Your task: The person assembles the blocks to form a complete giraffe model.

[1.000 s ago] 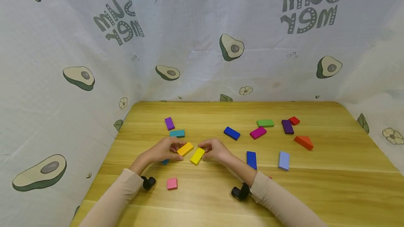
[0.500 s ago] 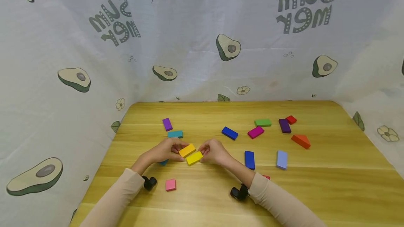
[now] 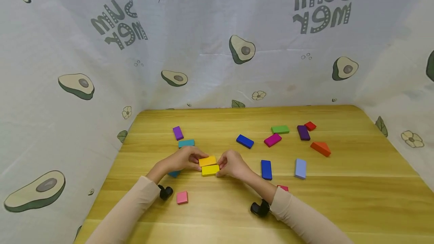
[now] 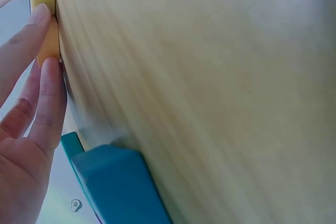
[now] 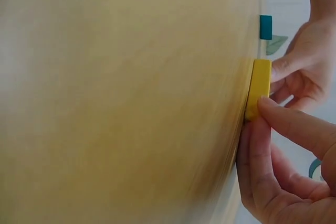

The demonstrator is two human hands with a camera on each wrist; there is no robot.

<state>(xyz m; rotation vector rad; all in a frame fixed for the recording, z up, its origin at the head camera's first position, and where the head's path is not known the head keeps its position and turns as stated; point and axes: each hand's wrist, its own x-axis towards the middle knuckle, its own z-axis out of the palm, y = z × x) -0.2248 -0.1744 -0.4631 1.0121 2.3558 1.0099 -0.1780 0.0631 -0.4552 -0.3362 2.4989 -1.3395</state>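
Note:
Two flat rectangular blocks lie side by side between the hands on the wooden table [image 3: 230,214]. The orange block [image 3: 207,161] is the farther one, and the left hand [image 3: 184,158] pinches its left end between thumb and fingers. Along its near side sits the yellow block [image 3: 210,170], whose right end the right hand [image 3: 233,164] pinches. In the left wrist view the orange block [image 4: 50,43] meets the yellow one end-on to the camera. A blue block [image 3: 174,173] is partly hidden under the left wrist, and a teal block [image 3: 186,143] lies just beyond the left hand.
A purple block [image 3: 178,133] lies at the far left, a pink square block [image 3: 182,197] nearer. Right of the hands are blue blocks [image 3: 266,170], a light blue block [image 3: 300,168], a magenta block [image 3: 272,140], a green block [image 3: 280,129] and an orange-red triangle [image 3: 320,148]. Printed cloth hangs behind.
The yellow block has turned from slanted to nearly level and moved against the orange block. The orange block has also turned nearly level. Both hands still hold them, and the view has shifted slightly.

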